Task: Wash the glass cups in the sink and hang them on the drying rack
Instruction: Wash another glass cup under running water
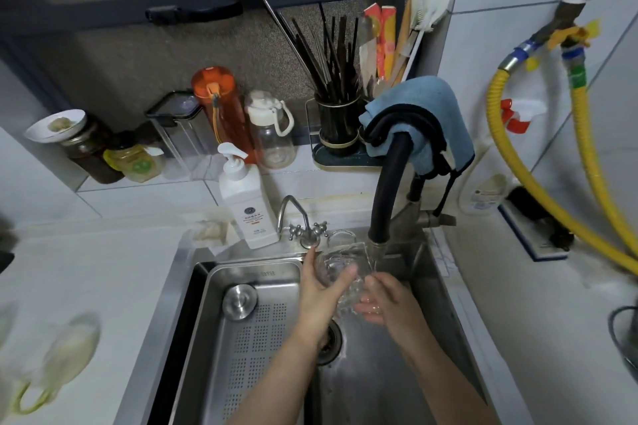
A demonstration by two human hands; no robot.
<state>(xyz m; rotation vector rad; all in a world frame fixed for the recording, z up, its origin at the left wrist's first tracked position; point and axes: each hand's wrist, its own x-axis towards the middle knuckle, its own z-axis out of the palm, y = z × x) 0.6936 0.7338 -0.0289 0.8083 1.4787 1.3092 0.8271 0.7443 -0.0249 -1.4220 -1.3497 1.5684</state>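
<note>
The glass cup [340,274] is held over the sink [407,373], directly below the black tap spout [378,245], at roughly 12 o'clock from the drain [329,338].

The left hand [322,290] grips the cup from the 9 o'clock side, thumb across its near wall and fingers curled round the far wall. The right hand [379,300] supports it from the 4 o'clock side; its fingers lie against the base (whether they curl round the glass cannot be told through the water).

The cup's long axis appears tilted, mouth toward 1 o'clock and the spout. No drying rack can be identified with certainty. Judgement: rinsing is in hand; the left hand, holding firmer, is better placed to carry the cup away.
</note>
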